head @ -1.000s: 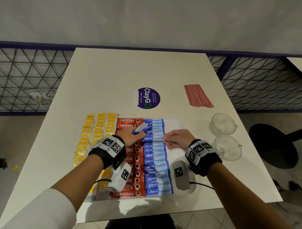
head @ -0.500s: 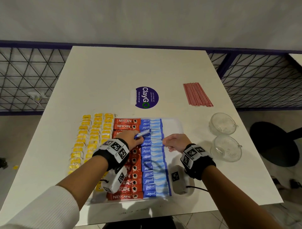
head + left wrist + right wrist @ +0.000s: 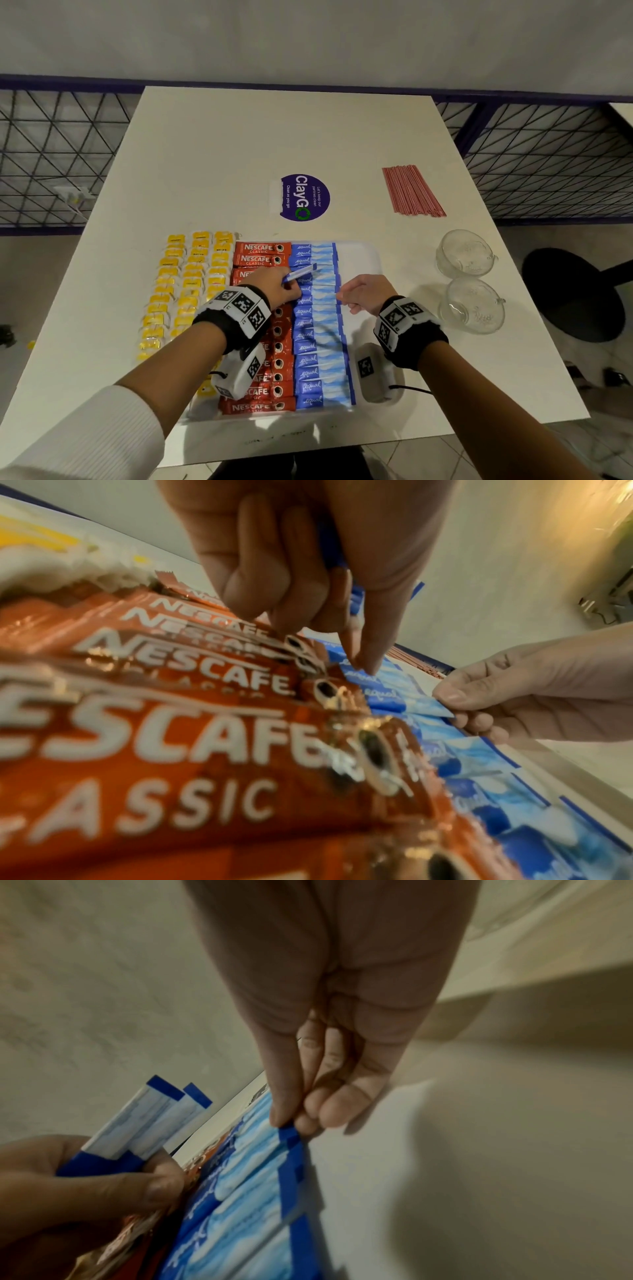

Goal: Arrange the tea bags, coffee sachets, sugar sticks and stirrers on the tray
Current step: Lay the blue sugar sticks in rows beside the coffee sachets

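Note:
A white tray [image 3: 363, 260] holds a column of red coffee sachets [image 3: 260, 253] and a column of blue sugar sticks [image 3: 318, 342]. Yellow tea bags [image 3: 185, 284] lie in rows along its left side. The red stirrers [image 3: 411, 192] lie in a bundle on the table at the far right. My left hand [image 3: 287, 286] grips two loose sugar sticks [image 3: 147, 1123] above the sugar column. My right hand [image 3: 346, 296] pinches the right end of one laid sugar stick [image 3: 260, 1139] between thumb and fingers.
Two clear glass cups [image 3: 466, 253] [image 3: 474, 308] stand right of the tray. A purple round sticker [image 3: 305, 197] lies flat mid-table. Bare tray floor shows right of the sugar column. A black stool [image 3: 575, 294] stands beyond the table's right edge.
Both hands stay over the sugar column. The sticks in my left hand have dipped a little lower and flatter. My right hand keeps its hold at the column's right edge.

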The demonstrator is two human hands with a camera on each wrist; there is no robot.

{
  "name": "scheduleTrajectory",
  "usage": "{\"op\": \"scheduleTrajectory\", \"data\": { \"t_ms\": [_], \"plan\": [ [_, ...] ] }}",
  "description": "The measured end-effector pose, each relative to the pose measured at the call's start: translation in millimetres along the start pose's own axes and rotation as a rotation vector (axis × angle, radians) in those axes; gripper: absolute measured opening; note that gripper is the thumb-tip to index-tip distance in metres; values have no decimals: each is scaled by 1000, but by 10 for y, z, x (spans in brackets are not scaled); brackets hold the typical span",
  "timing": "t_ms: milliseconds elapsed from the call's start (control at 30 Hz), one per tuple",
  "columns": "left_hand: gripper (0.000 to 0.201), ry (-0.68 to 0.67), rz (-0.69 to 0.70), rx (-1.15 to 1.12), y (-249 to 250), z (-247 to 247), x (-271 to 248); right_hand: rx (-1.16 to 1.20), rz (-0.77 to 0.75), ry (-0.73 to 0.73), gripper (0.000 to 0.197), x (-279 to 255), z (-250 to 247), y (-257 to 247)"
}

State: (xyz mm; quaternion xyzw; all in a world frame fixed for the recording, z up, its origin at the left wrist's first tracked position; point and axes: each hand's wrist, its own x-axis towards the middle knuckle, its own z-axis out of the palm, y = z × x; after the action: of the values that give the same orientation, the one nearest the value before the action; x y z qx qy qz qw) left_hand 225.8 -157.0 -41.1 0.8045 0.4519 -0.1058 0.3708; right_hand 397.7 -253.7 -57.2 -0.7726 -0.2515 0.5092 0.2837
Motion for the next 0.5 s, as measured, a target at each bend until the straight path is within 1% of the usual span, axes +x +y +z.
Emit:
{"op": "scheduleTrajectory", "data": {
  "t_ms": [100,167,233,300,367,433,500],
  "plan": [
    [22,1,-14,-23,32,-24,-30,25,4,-9,13,1,-16,-7],
    [24,-11,-18,-24,64,-49,-48,54,-8,1,12,-19,-50,-34],
    [25,-64,-1,-26,114,-84,-73,88,-53,1,12,-55,-96,-96],
    [30,-139,3,-77,183,-121,-106,127,-126,-27,13,-119,-142,-204],
    [27,-181,-31,-249,255,-162,-143,110,-200,-76,17,-182,-169,-339],
    [20,-202,-78,-429,323,-189,-178,43,-254,-125,21,-236,-164,-467],
    [16,-225,-80,-531,363,-202,-215,3,-288,-164,19,-272,-135,-563]
  ]
}}
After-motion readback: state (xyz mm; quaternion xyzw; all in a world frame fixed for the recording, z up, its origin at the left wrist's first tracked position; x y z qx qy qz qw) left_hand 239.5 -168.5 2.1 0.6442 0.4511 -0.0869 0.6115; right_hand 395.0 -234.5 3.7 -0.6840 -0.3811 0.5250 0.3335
